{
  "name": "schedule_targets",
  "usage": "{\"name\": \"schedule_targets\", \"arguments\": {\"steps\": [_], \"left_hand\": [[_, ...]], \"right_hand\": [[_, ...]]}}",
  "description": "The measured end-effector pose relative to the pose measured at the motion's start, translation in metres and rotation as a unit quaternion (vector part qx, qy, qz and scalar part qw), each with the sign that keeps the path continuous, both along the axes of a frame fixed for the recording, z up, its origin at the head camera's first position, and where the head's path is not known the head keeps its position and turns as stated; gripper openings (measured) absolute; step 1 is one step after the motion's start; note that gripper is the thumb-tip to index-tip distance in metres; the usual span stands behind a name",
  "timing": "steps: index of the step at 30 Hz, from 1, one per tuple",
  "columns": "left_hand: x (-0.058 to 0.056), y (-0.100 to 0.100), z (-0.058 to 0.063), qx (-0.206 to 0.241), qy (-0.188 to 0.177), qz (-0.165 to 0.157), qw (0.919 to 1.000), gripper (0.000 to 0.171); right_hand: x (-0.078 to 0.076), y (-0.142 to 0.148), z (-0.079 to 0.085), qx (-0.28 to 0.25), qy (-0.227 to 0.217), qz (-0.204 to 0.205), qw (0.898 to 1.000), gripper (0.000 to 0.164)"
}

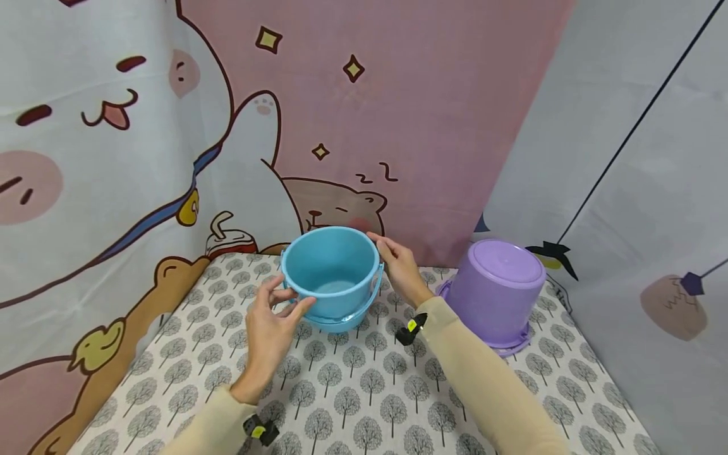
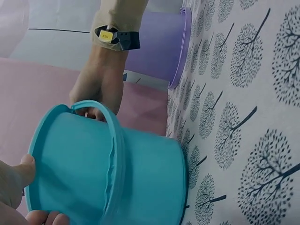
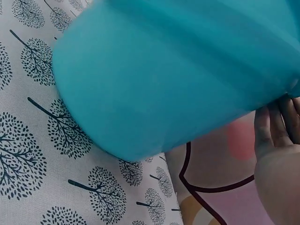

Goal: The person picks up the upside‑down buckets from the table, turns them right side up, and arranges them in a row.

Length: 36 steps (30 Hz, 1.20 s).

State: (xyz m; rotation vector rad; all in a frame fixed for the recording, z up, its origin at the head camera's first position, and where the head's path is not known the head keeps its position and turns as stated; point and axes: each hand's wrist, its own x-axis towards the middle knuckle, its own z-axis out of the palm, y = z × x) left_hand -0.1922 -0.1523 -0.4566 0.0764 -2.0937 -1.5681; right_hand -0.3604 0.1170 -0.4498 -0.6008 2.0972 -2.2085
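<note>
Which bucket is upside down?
The purple bucket, at the right of the head view: its closed base faces up and its rim is down on the cloth. The blue bucket, held in both hands, has its open mouth up.

Soft, even light fills the bright head view; both wrist views are dimmer and cooler, and the blue bucket (image 3: 154, 84) looks blurred in the right one.
</note>
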Motion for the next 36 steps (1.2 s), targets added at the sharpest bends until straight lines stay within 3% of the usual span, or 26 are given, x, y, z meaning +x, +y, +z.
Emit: {"name": "schedule_targets", "arguments": {"steps": [4,6,11,16,19,23,28,32,34,36], "left_hand": [[0.000,0.004,-0.001,-0.006,0.004,-0.001,1.0000,0.088],[-0.002,0.006,-0.001,-0.018,0.008,-0.001,0.9998,0.087],[-0.006,0.009,0.001,-0.067,0.018,-0.004,0.9976,0.087],[0.001,0.009,-0.001,-0.116,0.014,0.011,0.9931,0.085],[0.007,0.007,-0.001,-0.156,0.024,0.027,0.9872,0.082],[0.012,0.009,0.001,-0.212,0.070,0.035,0.9742,0.074],[0.018,0.023,0.004,-0.256,0.132,0.006,0.9577,0.067],[0.019,0.038,0.003,-0.260,0.174,-0.037,0.9490,0.063],[0.018,0.046,0.001,-0.253,0.190,-0.066,0.9465,0.061],[0.017,0.054,0.000,-0.247,0.205,-0.100,0.9418,0.060]], "right_hand": [[-0.001,0.000,-0.001,-0.008,-0.020,0.043,0.999,0.057],[-0.002,-0.001,-0.002,0.012,-0.027,0.050,0.998,0.061],[-0.002,0.001,-0.005,0.089,-0.035,0.025,0.995,0.070],[0.008,0.007,-0.009,0.090,-0.041,0.008,0.995,0.072],[0.016,0.014,-0.007,0.091,-0.031,-0.012,0.995,0.071],[0.031,0.033,0.000,0.137,0.008,-0.048,0.989,0.067],[0.054,0.061,0.002,0.211,0.052,-0.078,0.973,0.059],[0.076,0.082,0.001,0.245,0.082,-0.077,0.963,0.054],[0.085,0.093,-0.002,0.269,0.116,-0.075,0.953,0.051],[0.094,0.106,-0.006,0.301,0.156,-0.078,0.938,0.050]]}}
